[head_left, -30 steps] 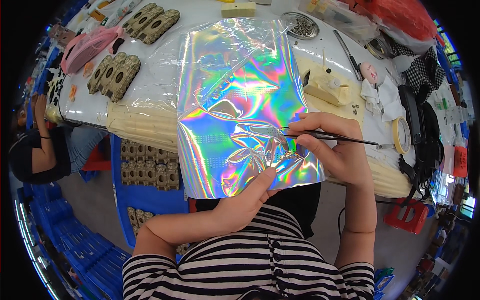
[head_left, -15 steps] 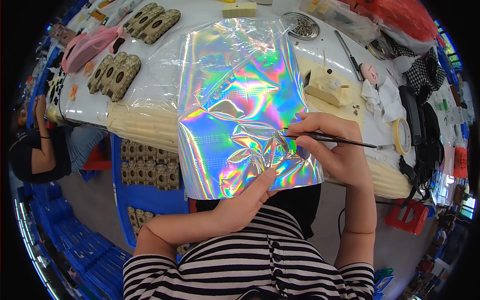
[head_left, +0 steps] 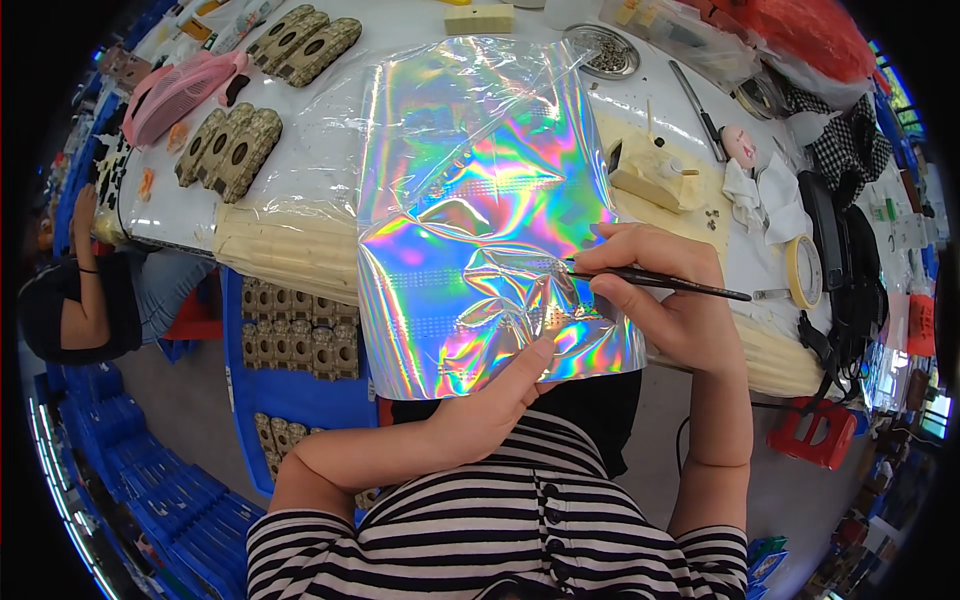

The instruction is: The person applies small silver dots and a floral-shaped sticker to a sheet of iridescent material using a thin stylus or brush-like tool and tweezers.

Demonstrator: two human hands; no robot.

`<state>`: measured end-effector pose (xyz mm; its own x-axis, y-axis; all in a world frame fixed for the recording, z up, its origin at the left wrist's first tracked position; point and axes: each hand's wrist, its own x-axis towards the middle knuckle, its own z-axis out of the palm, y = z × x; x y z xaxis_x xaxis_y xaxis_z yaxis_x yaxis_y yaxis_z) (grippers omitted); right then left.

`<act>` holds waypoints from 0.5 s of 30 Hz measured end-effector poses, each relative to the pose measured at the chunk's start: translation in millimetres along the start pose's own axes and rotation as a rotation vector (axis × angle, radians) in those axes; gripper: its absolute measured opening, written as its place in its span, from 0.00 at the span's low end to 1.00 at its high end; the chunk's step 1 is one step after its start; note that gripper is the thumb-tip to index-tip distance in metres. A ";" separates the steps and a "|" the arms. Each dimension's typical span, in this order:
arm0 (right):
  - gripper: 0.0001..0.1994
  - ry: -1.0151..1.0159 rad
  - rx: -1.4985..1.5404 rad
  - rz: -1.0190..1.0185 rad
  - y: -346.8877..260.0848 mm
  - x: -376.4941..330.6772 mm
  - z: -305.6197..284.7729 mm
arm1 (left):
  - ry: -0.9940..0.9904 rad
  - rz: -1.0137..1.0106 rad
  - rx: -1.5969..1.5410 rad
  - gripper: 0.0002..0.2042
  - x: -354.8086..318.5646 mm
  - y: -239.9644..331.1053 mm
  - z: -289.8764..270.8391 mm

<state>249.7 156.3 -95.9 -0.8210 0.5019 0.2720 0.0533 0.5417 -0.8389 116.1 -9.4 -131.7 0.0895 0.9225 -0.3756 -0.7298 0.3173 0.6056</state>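
A shiny holographic sheet (head_left: 420, 300), with rows of small marks, slopes from the tabletop down over the table's front edge toward me. My left hand (head_left: 490, 405) grips its lower edge, thumb on top and the other fingers hidden beneath. In my right hand (head_left: 680, 315) is a pair of slim black tweezers (head_left: 720, 290), pinched between thumb and fingers. Their tips point left and rest at or just over the creased lower right part of the sheet. Glare hides whether anything small sits between the tips. Crinkled clear plastic film (head_left: 310, 150) spreads beside the sheet's upper left.
Camouflage-patterned casings (head_left: 230, 150) sit left on the table, beside a pink fan-like item (head_left: 170, 98). Several more fill a blue tray (head_left: 245, 400) below. Rightward are a metal dish (head_left: 610, 50), a pale block (head_left: 660, 180) and a tape roll (head_left: 803, 270). Another person's arm (head_left: 88, 290) shows far left.
The tweezers' two arms, slightly apart before, now look closed together. Both hands and the sheet stay almost in place.
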 end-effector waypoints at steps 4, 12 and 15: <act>0.07 0.027 0.029 0.012 -0.4 -2.7 -1.3 | 0.056 -0.061 0.023 0.23 0.6 4.7 0.1; 0.09 0.010 -0.016 -0.038 -0.6 1.5 2.1 | 0.083 -0.063 -0.028 0.21 0.8 5.3 1.8; 0.09 0.010 -0.031 -0.036 -0.1 2.5 3.9 | 0.073 -0.091 -0.024 0.21 -0.1 7.2 3.2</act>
<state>245.4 154.9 -97.0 -0.8168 0.4883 0.3072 0.0408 0.5801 -0.8136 113.0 -6.5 -125.0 0.1077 0.8714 -0.4787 -0.7369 0.3931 0.5499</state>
